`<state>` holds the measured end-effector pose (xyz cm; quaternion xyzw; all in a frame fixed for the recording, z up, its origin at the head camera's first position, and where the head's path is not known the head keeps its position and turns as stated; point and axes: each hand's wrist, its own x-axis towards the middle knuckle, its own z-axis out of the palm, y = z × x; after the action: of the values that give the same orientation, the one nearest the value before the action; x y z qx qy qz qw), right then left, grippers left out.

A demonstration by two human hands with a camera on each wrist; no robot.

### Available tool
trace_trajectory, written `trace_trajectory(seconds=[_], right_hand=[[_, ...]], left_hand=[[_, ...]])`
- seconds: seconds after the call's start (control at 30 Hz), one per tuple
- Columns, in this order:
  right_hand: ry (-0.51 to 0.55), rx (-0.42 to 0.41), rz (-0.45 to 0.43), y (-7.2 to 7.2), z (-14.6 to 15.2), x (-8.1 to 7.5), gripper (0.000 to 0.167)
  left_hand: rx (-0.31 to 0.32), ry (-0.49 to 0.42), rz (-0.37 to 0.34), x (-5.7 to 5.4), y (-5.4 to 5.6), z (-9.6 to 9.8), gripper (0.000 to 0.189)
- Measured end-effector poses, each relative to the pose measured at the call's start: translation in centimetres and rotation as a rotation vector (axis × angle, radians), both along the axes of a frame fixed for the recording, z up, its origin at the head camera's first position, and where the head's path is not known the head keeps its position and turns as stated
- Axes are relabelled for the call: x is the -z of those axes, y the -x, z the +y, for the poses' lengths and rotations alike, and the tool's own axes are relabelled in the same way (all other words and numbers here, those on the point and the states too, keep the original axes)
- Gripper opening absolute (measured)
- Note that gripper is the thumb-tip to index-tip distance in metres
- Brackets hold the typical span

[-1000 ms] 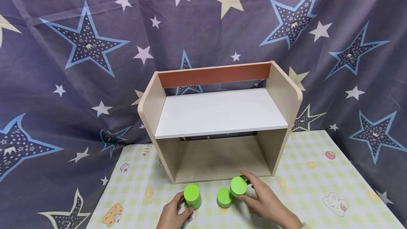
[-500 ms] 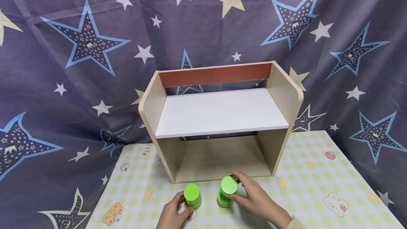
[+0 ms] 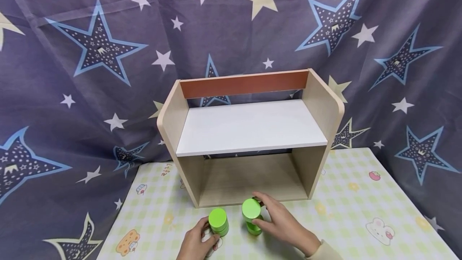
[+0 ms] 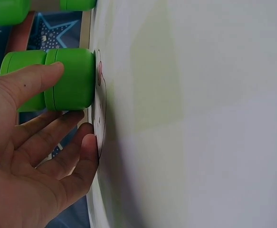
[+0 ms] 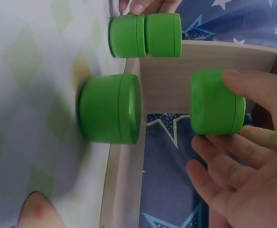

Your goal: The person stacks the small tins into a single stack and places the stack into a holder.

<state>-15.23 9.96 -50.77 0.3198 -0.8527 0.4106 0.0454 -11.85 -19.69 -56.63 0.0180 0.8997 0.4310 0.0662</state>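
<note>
Two small green lidded jars (image 3: 218, 220) stand stacked upright on the table, left of centre in the head view. My left hand (image 3: 196, 242) holds this stack from the left, with the thumb (image 4: 38, 80) across the seam between the jars and the fingers on the other side. My right hand (image 3: 283, 224) grips another green jar (image 5: 216, 102) between thumb and fingers. In the right wrist view, a gap separates it from the single green jar (image 5: 109, 109) that stands on the table below. The head view shows the held jar partly covering that lower one.
Behind the jars stands a wooden shelf unit (image 3: 173, 123) with a white middle board (image 3: 252, 127) and a reddish back strip. A checked cloth (image 3: 346, 228) with cartoon prints covers the table. Star-patterned fabric (image 3: 119, 31) hangs behind and at the sides.
My right hand has moved left with its jar, from beside the single jar to above it. The left hand and its stack have stayed in place.
</note>
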Motion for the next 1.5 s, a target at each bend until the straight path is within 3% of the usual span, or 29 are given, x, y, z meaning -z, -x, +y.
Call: trace_trajectory(seconds=[0.73,1.17,1.5], right_hand=[[-0.026,-0.083,-0.015,0.6,-5.0,-1.1,0.071],[-0.016,-0.13,-0.063,0.7,-7.0,-0.5,0.068],[-0.04,-0.139,-0.038,0.8,-8.3,-0.3,0.066]], left_hand=[[0.006,0.012,-0.011,0.0,0.3,-0.1,0.064],[0.007,0.028,-0.026,-0.4,0.2,0.0,0.062],[0.004,0.025,-0.026,-0.3,0.1,0.0,0.06]])
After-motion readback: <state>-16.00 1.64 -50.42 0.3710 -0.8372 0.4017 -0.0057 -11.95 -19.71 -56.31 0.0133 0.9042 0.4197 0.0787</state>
